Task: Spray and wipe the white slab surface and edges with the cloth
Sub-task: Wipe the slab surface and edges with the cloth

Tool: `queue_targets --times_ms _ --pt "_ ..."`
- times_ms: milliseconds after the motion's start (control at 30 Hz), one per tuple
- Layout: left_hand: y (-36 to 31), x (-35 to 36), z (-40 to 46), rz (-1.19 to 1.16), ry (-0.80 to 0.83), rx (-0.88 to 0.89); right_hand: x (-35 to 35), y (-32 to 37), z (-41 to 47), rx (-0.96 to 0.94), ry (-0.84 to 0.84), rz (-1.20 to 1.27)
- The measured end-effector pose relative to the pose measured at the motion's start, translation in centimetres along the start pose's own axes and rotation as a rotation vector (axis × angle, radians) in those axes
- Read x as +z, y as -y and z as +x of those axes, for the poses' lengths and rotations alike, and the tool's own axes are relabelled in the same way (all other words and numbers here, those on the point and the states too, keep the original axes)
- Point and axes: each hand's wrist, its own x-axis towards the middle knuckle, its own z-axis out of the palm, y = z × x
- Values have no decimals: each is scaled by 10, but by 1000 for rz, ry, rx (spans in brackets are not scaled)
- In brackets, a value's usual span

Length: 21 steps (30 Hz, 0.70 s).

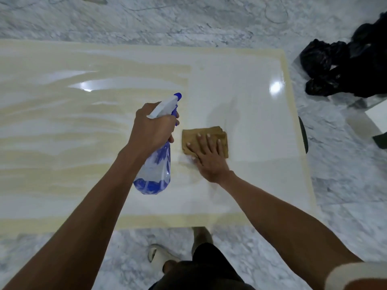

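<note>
Wiping slab (240, 84), spray ready.
Left hand (154, 126) clenched round bottle (156, 168), nozzle toward 12 o'clock; right hand (209, 158) flat, unclenched, pressing cloth (217, 133).

We find no text, label, brand, number or sign that can be read here. The bottle (154, 164) carries blue printing on its clear wall, but it is blurred and we cannot make out a single letter. The cloth (204, 141) and the slab (240, 91) bear no writing.
</note>
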Motion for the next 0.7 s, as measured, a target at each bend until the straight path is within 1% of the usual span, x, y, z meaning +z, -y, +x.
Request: queue_targets --times_ms 133,200,233,267,333,367,433,467,533,600,700 --pt "21 -14 -58 -61 50 17 30 52 -100 0 16 27" --pt "32 -21 -81 -76 74 5 44 72 -130 15 85 128" --pt "35 -25 -90 -76 85 -6 45 79 -137 45 119 236" --pt "37 -28 -96 -75 92 -18 35 86 -138 78 115 403" --pt "35 -34 -100 -68 111 -28 -4 90 -137 217 -10 825" --pt "32 -36 -99 -64 119 -23 -27 86 -131 286 -64 982" --pt "23 -38 -89 -52 126 -5 -70 63 -102 384 -93 1232" --pt "19 -40 -80 -52 122 6 -91 47 -84 404 -121 1322" --pt "10 -44 -54 -67 102 23 -130 20 -38 412 -213 1345" --pt "3 -47 -22 -64 71 42 -167 -1 15 396 -320 1150" --pt "-8 -52 25 -30 40 63 -210 -24 100 268 -429 783"
